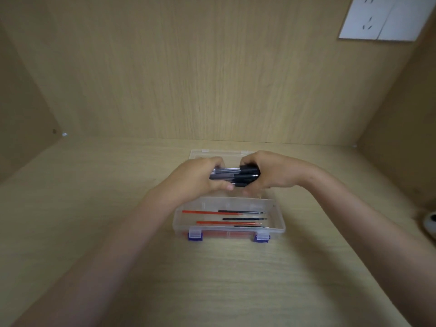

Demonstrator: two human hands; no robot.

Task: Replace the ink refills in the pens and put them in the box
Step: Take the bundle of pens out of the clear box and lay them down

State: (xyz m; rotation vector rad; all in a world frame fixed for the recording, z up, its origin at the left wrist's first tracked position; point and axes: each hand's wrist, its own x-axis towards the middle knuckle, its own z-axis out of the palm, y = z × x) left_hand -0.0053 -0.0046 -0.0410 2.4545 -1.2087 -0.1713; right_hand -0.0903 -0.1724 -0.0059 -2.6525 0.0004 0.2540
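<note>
— Above the far half of the clear box (pixel 280 224), what's held?
— A bundle of pens (pixel 236 175). The left hand (pixel 200 177) and the right hand (pixel 273 171) each curl their fingers round one end.
— Around them?
— Red and black refills (pixel 224 218) lie in the near half, and blue latches (pixel 195 236) are on its near edge. Wooden desk (pixel 236 284), wooden wall (pixel 212 79), white socket (pixel 382 17) far right.

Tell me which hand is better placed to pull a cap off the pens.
Probably the right hand: it grips the black cap ends of the pen bundle, while the left hand holds the clear barrels above the box.
</note>
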